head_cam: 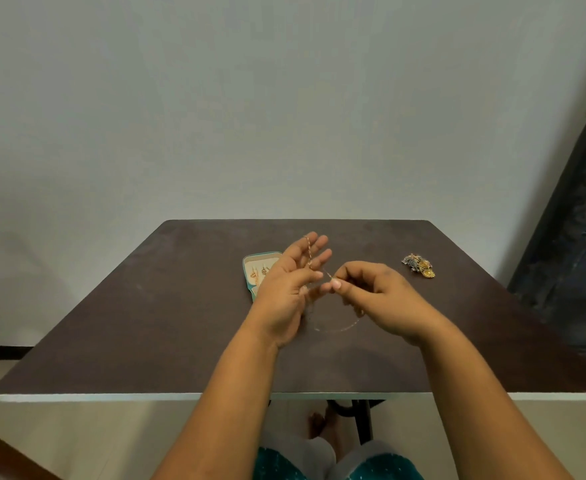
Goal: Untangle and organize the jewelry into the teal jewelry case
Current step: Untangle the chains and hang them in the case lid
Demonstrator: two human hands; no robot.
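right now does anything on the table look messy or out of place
Yes: a tangled jewelry heap lies loose far right of the open teal case, and the chain in both hands trails onto the table.

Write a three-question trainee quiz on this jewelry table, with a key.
1. True or false: the teal jewelry case lies open on the table.
2. Which hand pinches the thin gold chain? A left hand B right hand
3. Fill in: the tangled jewelry pile lies to the person's ____ of the case.

Key: 1 true; 2 B; 3 right.
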